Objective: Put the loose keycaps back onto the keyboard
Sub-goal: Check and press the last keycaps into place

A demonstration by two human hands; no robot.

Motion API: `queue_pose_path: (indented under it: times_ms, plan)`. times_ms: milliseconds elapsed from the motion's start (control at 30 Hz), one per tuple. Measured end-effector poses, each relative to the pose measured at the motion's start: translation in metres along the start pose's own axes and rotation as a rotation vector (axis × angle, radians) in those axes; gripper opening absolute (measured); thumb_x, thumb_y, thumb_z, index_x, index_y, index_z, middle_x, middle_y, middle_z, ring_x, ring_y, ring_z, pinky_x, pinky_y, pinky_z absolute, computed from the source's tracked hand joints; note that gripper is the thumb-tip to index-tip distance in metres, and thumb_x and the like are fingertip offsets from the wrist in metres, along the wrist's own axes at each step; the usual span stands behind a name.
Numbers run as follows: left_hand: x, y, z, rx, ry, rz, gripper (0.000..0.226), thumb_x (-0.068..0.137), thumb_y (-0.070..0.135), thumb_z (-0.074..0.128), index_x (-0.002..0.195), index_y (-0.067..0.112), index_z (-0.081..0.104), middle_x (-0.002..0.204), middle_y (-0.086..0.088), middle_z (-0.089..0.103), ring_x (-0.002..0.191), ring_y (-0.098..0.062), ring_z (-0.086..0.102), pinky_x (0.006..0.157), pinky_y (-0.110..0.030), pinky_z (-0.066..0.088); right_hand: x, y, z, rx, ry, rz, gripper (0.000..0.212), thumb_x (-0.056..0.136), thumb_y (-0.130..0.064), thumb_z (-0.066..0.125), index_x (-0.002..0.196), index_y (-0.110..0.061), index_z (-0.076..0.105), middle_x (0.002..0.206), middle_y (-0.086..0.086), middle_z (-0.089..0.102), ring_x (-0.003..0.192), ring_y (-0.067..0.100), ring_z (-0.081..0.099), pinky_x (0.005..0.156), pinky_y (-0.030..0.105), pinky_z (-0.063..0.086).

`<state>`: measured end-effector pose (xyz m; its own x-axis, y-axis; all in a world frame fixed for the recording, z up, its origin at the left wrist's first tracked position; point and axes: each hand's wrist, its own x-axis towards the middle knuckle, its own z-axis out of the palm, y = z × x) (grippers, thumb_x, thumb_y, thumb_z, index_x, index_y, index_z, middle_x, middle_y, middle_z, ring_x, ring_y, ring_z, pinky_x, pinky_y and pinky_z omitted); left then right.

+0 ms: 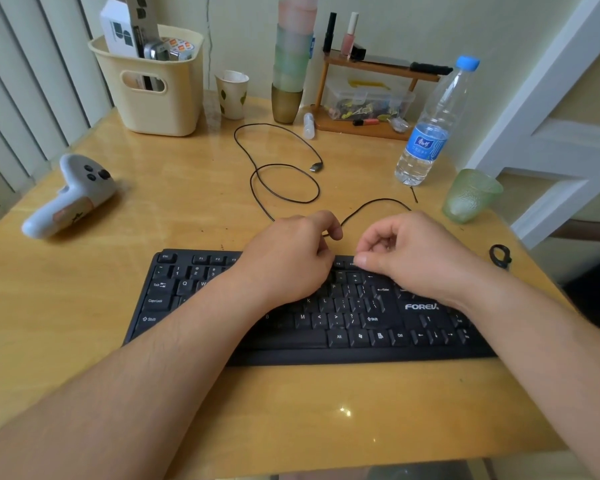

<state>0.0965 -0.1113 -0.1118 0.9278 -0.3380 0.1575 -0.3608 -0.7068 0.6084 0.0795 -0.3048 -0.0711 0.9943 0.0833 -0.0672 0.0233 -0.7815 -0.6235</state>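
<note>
A black keyboard (420, 307) lies across the middle of the wooden table (187, 209), its cable (284, 183) looping behind it. My left hand (288, 258) hovers over the upper middle rows with its fingers curled in; nothing shows inside it. My right hand (409, 254) is over the function row at the right of centre. Its thumb and curled forefinger pinch together on a small dark keycap (358, 255) at the keyboard's back edge, mostly hidden by the fingers. No loose keycaps lie in sight on the table.
A white game controller (71, 195) lies at the left. Behind stand a cream basket (160, 98), a paper cup (232, 95), stacked cups (290, 74), a small wooden shelf (368, 95) and a water bottle (433, 126). A green glass (470, 195) and a black ring (499, 256) sit at the right.
</note>
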Motion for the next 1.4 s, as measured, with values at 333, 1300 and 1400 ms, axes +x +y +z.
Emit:
queue_pose_path:
  times_ms: [333,1300,1400]
  plan:
    - [0.0,0.001,-0.001,-0.007,-0.009,-0.004,0.023,0.095,0.023,0.056,0.113,0.038,0.055,0.091,0.013,0.065,0.083,-0.009,0.058,0.074,-0.039,0.055,0.002,0.006,-0.001,-0.017,-0.051,0.02,0.012,0.082,-0.024,0.086,0.074,-0.026,0.076,0.056,-0.012,0.047,0.052,0.007,0.041,0.058,0.026,0.039]
    - [-0.001,0.001,-0.002,0.004,-0.027,-0.019,0.022,0.095,0.025,0.056,0.113,0.039,0.055,0.092,0.013,0.065,0.084,-0.01,0.059,0.076,-0.04,0.056,0.003,0.002,-0.004,-0.077,-0.13,0.059,0.027,0.076,-0.028,0.09,0.066,-0.014,0.07,0.049,-0.008,0.048,0.047,0.009,0.04,0.052,0.026,0.035]
    - [0.0,0.0,-0.003,0.01,-0.024,-0.011,0.021,0.096,0.025,0.056,0.112,0.038,0.056,0.092,0.013,0.065,0.084,-0.009,0.059,0.076,-0.041,0.056,0.005,0.001,-0.006,-0.084,-0.153,0.05,0.026,0.077,-0.028,0.09,0.068,-0.014,0.07,0.048,-0.01,0.049,0.046,0.008,0.041,0.049,0.024,0.035]
